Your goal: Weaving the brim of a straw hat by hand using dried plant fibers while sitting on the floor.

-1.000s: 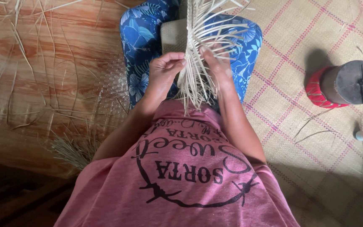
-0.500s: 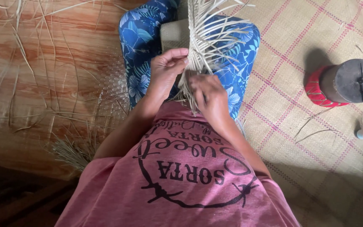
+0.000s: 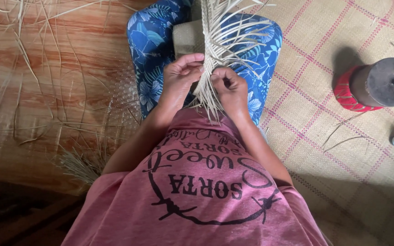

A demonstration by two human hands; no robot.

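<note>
Between left hand point(image 3: 181, 75) and right hand point(image 3: 229, 86): pale woven strips point(image 3: 215, 50), both hands pinching them.

A home weaving spot on the floor: the person sits on a woven mat point(image 3: 343, 118) with pink checks laid beside bare wooden floorboards point(image 3: 37, 91). Loose dry straw strips point(image 3: 33, 41) lie scattered about, and a half-woven piece point(image 3: 124, 98) rests on the boards.
</note>
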